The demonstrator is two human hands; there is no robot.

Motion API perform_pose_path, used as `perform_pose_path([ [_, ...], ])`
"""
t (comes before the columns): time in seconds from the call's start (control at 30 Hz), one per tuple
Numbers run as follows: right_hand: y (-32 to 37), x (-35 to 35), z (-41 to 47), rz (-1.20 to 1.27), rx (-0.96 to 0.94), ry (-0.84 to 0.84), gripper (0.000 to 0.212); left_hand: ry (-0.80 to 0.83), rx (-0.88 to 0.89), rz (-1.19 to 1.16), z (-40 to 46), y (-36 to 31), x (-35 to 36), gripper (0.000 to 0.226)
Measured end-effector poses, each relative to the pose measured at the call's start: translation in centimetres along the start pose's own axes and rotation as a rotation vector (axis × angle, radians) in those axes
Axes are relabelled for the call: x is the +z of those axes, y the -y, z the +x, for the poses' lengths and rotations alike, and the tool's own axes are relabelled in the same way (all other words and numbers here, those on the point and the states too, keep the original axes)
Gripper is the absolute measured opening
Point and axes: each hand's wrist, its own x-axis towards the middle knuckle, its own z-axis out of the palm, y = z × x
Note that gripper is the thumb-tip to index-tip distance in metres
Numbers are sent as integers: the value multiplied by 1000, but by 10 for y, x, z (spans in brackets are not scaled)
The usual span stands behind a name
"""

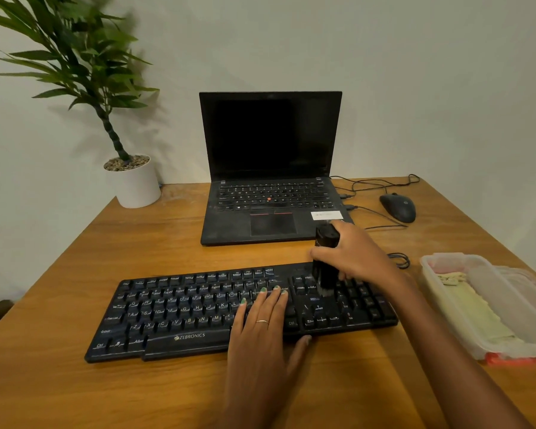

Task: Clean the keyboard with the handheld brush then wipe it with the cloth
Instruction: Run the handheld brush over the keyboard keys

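Keyboard (198, 314) lies flat along the near middle of the wooden surface (75, 391), a long black slab that looks rigid and light enough to skate if pushed sideways; its keycaps are loose-sprung and would snag under rough strokes. To hold it steady, press down on the keys or the front rim rather than lift it. The left hand (262, 332) does just that, fingers straight and spread flat over the keys right of the letter block, thumb at the front edge. Next along, the brush (325, 264) stands nearly upright, bristles on the keys between the main block and the number pad; its stubby black body seems hard and smooth, best gripped round the barrel. The right hand (358, 253) wraps it so. Farthest right, a pale cloth (474, 311), soft and limp, lies in a clear plastic tub (508, 292), untouched.
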Motion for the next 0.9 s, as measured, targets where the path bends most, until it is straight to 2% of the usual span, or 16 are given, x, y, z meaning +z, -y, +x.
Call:
perform_pose_path([
  [0.13,1,15,-6,-45,-69,-268,28,-7,12,11,0,0,2,70],
  [0.17,0,14,-9,-25,-53,-262,29,-10,11,14,0,0,2,69],
  [0.27,-2,0,-18,-9,68,-54,28,-8,-5,0,0,0,2,70],
  [0.3,-3,-3,-20,-8,83,-33,28,3,-11,-6,0,0,2,71],
  [0.43,-4,10,-35,48,-11,-319,22,20,1,-1,-1,0,1,71],
  [0.47,-4,12,-40,61,-20,-338,21,18,0,-3,-1,-1,1,70],
  [0.6,-1,1,-50,-16,36,-123,25,13,-16,3,-1,-1,0,70],
  [0.63,0,-1,-49,-23,48,-116,26,5,-8,2,-1,-1,0,70],
  [0.73,2,1,-54,-22,36,-235,26,-27,8,10,-2,-2,-2,69],
  [0.87,6,1,-63,-13,14,-81,23,-22,-2,22,-1,-3,-2,70],
  [0.9,6,1,-62,-32,18,-96,24,-17,-2,22,-1,-2,-2,70],
])
